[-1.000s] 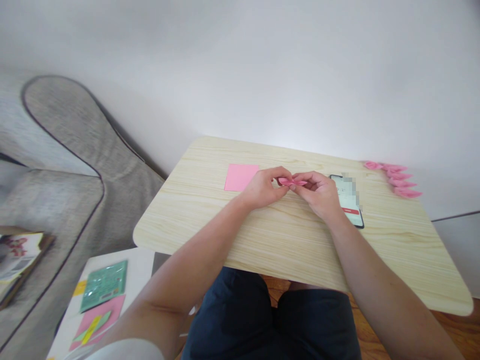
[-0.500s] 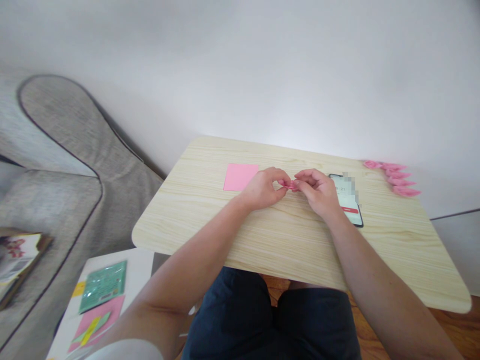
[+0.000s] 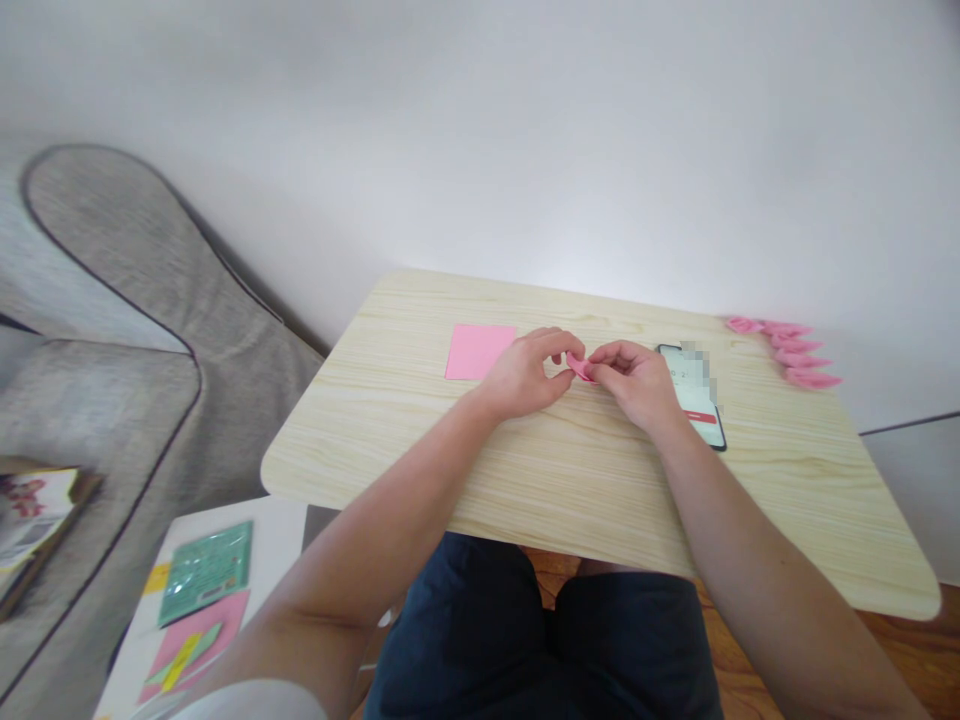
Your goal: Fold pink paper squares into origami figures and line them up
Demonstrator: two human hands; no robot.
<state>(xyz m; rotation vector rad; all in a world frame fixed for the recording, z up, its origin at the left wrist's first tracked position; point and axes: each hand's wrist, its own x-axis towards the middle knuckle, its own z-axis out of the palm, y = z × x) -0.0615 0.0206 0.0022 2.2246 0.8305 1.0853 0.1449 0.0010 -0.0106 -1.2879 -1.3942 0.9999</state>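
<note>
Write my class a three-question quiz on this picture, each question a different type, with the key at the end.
1. Multiple choice: What lies on the pale wood-grain table, beside the right hand?
a) a shiny green packet
b) a dark-edged phone with a lit screen
c) a stack of magazines

2. True or false: The flat, square pink paper sheet lies nearer the left hand than the right.

3. Fill in the blank: The several folded pink paper shapes sit near the table's far ____ corner, as the wearer sees it.

Key: 1. b; 2. true; 3. right
</note>
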